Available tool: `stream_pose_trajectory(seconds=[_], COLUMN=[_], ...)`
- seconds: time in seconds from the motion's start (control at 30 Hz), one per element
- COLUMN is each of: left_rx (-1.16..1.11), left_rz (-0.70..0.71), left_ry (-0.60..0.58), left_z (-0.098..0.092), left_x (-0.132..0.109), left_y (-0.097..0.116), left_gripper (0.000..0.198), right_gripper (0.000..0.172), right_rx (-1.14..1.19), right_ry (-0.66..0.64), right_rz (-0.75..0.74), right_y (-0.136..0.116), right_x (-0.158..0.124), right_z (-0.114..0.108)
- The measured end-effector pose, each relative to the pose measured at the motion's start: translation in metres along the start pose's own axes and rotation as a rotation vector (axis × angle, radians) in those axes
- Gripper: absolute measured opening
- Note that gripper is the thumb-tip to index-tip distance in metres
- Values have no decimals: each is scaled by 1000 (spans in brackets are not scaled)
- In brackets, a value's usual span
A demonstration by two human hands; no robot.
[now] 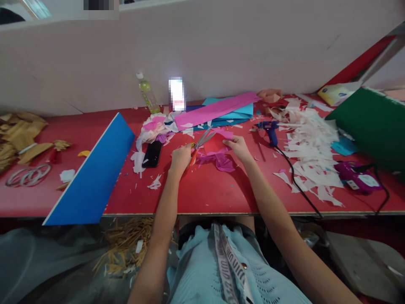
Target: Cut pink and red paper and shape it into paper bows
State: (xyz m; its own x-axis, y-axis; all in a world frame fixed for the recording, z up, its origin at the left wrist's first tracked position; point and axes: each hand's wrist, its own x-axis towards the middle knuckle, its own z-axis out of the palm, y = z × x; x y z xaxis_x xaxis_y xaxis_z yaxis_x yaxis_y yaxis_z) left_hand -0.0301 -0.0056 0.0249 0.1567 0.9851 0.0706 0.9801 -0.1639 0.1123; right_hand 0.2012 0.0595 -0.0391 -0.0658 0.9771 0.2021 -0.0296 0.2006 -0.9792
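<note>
My left hand (pixel 181 159) is shut on a pair of orange-handled scissors (pixel 202 141), with the steel blades pointing up and to the right. My right hand (pixel 238 148) pinches a sheet of red paper (pixel 215 144), whose edge lies against the blades. Crumpled purple tissue paper (pixel 222 162) lies on the red table (pixel 202 198) just below the sheet. To the left of my left hand rests a black smartphone (pixel 152 153). A blue glue gun (pixel 270 131) stands to the right of my right hand.
White paper scraps (pixel 311 152) cover the table's right side. A blue board (pixel 91 173) leans across the front edge, with golden strips (pixel 19 135) beyond it. Pink and blue paper sheets (pixel 215 110), a green board (pixel 370 122) and a bottle (pixel 147 93) stand along the back.
</note>
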Motion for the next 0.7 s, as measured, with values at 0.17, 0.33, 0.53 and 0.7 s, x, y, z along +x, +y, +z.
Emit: stream_pose_trajectory(seconds=[0.17, 0.33, 0.53, 0.7], left_rx=[-5, -4, -1, 5], left_rz=[13, 14, 17, 18], left_ry=[10, -2, 3, -18], left_z=[-2, -3, -2, -4], left_x=[-2, -2, -1, -1], left_y=[3, 3, 1, -1], left_gripper=[32, 32, 32, 31], right_gripper=[16, 19, 17, 19], right_rx=[-23, -39, -28, -23], right_ry=[0, 7, 12, 23], right_rz=[-27, -20, -22, -20], right_y=[-3, -5, -3, -3], right_x=[-1, -2, -1, -1], right_z=[0, 1, 0, -1])
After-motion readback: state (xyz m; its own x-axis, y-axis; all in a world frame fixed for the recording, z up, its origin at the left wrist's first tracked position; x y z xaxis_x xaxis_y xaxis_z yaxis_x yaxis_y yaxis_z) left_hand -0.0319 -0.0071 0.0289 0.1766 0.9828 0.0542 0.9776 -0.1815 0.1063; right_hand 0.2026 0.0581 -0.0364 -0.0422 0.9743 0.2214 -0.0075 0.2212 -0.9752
